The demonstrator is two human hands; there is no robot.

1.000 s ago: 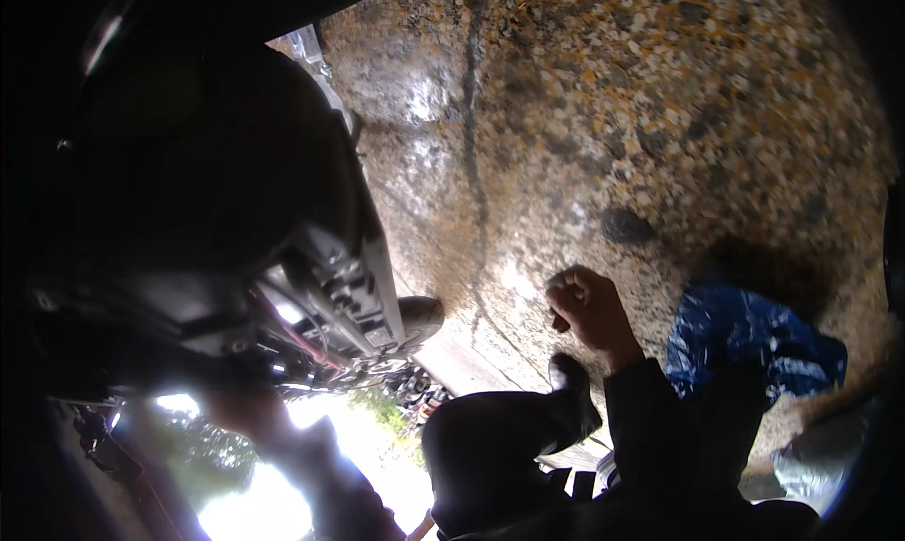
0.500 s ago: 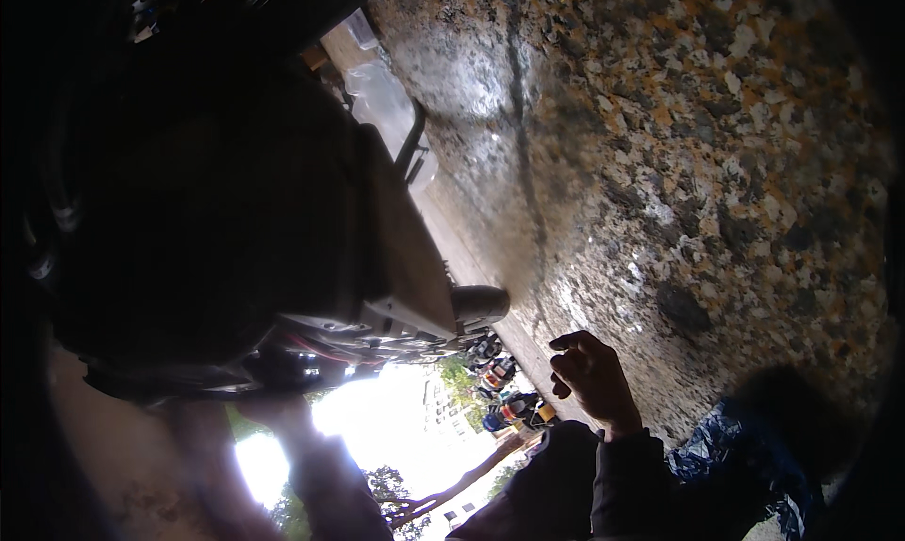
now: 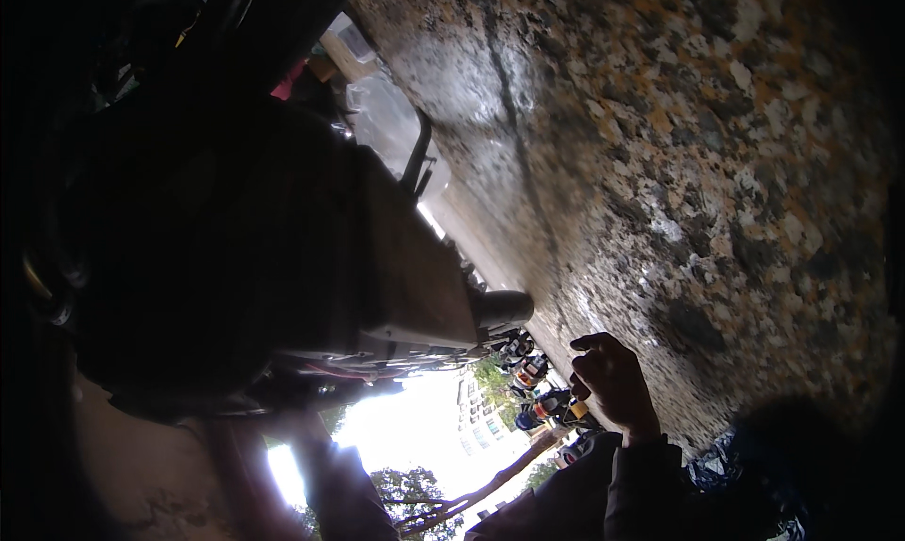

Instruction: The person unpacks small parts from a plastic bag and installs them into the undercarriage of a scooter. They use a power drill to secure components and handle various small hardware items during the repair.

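A large dark machine (image 3: 245, 230), perhaps part of a motorbike, fills the left half of the head view; its details are lost in shadow. A blunt dark cylinder (image 3: 504, 307) sticks out at its lower right corner. My left sleeve (image 3: 349, 494) rises from the lower edge to the machine's underside, where my left hand (image 3: 294, 424) is a dim shape with fingers I cannot make out. On the right, my right hand (image 3: 615, 385) hovers by the speckled stone surface, apart from the machine. Its fingers are curled inward, and nothing shows in them.
Speckled stone (image 3: 698, 164) spans the right side. A clear plastic container (image 3: 382, 117) lies beyond the machine, with a black bent bar (image 3: 417, 155) in front. Parked motorbikes (image 3: 542, 404) line the background. Crinkled blue plastic (image 3: 721, 466) is at lower right. A tree (image 3: 410, 489) stands against bright sky.
The machine, my right hand and the background have all shifted slightly right and down in the view. My right hand's fingers stay curled.
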